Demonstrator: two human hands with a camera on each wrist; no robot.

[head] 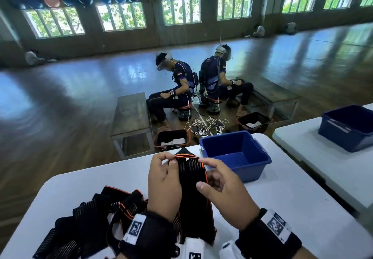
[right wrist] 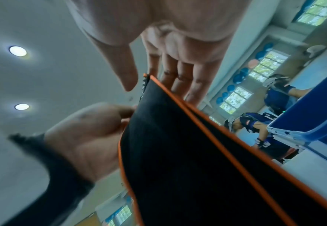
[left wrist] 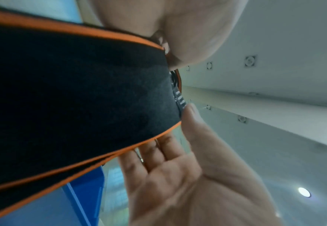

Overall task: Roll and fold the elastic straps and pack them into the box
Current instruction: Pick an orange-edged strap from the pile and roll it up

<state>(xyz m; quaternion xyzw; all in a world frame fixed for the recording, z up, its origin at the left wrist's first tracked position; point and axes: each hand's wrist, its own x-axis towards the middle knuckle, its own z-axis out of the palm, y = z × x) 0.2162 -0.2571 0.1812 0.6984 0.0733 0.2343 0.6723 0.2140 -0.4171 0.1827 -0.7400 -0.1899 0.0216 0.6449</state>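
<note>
I hold a black elastic strap (head: 191, 188) with orange edging upright above the white table (head: 282, 208). My left hand (head: 171, 159) pinches its top left corner. My right hand (head: 210, 173) lies with straight fingers behind the top right corner, the thumb just off the near face. In the left wrist view the strap (left wrist: 81, 91) fills the left side, with my left hand (left wrist: 164, 50) gripping its end. In the right wrist view my right hand (right wrist: 145, 73) backs the strap (right wrist: 178, 152). The blue box (head: 252, 170) stands just to the right, nothing visible inside.
A pile of more black and orange straps (head: 90, 214) lies on the table at my lower left. A second white table (head: 323, 157) with another blue box (head: 349, 127) stands to the right. Two seated people, benches and baskets are beyond the table's far edge.
</note>
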